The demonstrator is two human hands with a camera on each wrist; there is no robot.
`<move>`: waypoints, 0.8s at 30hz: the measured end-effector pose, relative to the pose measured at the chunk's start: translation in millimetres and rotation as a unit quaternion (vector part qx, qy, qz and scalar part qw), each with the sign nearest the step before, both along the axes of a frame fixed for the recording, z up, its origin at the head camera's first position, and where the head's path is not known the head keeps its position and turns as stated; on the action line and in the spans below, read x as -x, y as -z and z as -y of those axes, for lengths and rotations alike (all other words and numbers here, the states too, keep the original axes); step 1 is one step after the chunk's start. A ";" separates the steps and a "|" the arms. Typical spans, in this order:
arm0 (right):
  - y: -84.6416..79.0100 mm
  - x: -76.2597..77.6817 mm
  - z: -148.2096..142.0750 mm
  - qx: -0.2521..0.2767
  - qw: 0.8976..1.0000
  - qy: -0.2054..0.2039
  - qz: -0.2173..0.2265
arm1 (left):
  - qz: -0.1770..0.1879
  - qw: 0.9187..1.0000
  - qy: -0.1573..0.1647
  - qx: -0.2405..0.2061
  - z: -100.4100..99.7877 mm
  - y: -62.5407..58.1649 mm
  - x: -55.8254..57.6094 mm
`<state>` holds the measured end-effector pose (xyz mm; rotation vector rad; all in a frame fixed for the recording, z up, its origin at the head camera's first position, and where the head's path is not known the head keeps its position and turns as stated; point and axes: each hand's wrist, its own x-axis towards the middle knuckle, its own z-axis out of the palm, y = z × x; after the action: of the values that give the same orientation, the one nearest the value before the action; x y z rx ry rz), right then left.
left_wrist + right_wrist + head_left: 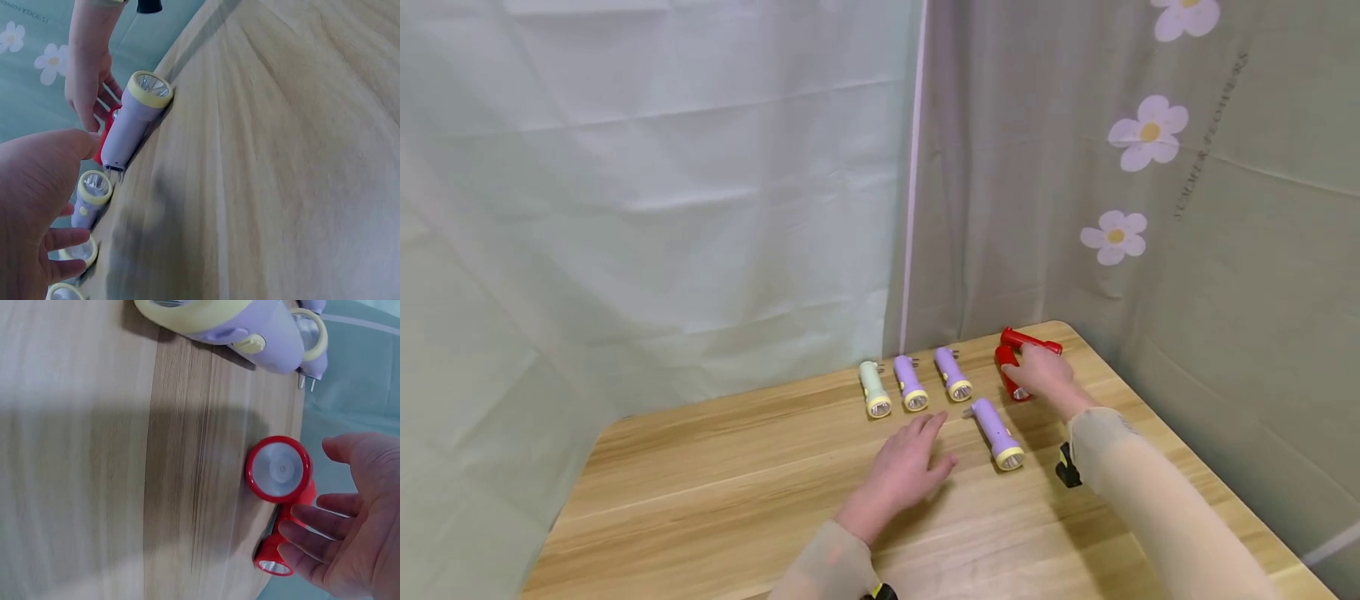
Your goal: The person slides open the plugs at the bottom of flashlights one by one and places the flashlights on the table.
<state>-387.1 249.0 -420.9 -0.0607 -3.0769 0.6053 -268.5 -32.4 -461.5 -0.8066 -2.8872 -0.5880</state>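
Observation:
My right hand reaches over two red flashlights at the table's far right corner. One red flashlight points its lens toward me; the other red flashlight lies crosswise behind it, partly covered by the hand. In the right wrist view the thumb and fingers are spread, with fingertips right at the rear red flashlight. My left hand hovers over the table, fingers loosely extended and holding nothing. Between the hands lies a purple flashlight with a yellow rim and plug prongs at its tail.
Along the back edge stand in a row a pale green flashlight and two more purple flashlights, one beside the other. The wooden table meets a pale curtain behind and a flowered grey curtain at right.

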 end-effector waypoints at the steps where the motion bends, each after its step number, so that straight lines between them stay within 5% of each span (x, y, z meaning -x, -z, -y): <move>1: 0.8 1.2 1.8 -0.001 1.000 0.001 0.001 | 0.001 1.000 0.001 -0.002 -1.4 0.5 -0.6; 24: 13.0 17.8 24.6 -0.025 0.998 0.042 0.042 | -0.017 1.000 0.004 -0.005 -8.5 6.8 -9.2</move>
<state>-404.9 224.3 -433.9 -0.2207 -3.1482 0.5355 -259.3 -23.9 -468.3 -0.8179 -2.8504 -0.5831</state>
